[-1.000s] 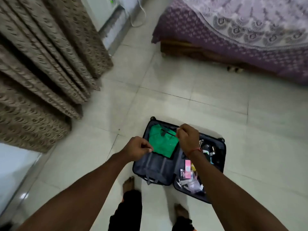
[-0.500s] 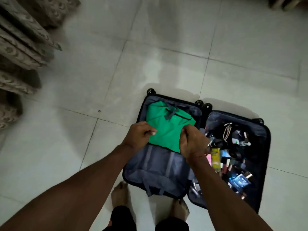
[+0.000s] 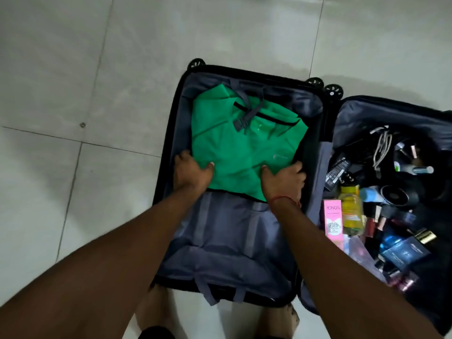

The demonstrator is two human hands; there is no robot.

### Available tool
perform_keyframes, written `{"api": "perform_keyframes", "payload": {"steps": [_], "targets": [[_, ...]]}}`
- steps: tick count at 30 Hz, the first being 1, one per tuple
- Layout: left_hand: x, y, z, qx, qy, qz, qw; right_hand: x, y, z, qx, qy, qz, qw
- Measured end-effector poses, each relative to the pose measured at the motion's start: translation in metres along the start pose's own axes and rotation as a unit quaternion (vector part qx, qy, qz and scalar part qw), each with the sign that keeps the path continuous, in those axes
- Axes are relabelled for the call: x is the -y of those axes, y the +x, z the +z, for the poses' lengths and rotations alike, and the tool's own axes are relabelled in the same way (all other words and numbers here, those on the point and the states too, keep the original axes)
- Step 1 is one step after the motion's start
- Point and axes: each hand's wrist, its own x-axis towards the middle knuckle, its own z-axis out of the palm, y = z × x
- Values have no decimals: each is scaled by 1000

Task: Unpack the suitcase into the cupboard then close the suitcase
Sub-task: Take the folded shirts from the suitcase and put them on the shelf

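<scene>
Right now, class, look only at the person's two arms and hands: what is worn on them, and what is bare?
Both forearms are bare, with no sleeves in view. The left hand wears nothing: no ring, watch or glove shows. The right hand is also ungloved, but a thin red thread is tied round its wrist. No other markings can be made out.

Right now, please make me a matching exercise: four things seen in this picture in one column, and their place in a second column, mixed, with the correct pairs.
Things:
1. green shirt
2. pink box
3. left hand
4. grey strap

Places:
A. right half of the suitcase, beside a yellow bottle
B. lying across the shirt's collar
C. left half of the suitcase
D. on the shirt's near left corner

Pairs: 1-C, 2-A, 3-D, 4-B
</scene>
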Motion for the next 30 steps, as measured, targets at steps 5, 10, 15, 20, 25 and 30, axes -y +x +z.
{"api": "perform_keyframes", "payload": {"steps": [5, 10, 15, 20, 25, 30], "targets": [[-9, 10, 13, 27, -55, -53, 997, -4, 2, 12, 25, 107, 36, 993], [-2, 9, 1, 112, -249, -98, 957, -13, 14, 8, 70, 248, 63, 964], [22, -19, -13, 156, -243, -77, 954, -41, -13, 5, 69, 262, 21, 962], [41, -24, -16, 199, -128, -118, 965, -60, -31, 8, 68, 153, 43, 985], [14, 8, -16, 124, -373, -196, 898, -33, -16, 7, -12, 159, -40, 986], [-12, 10, -23, 194, -435, -225, 850, -25, 5, 7, 70, 232, 43, 969]]}}
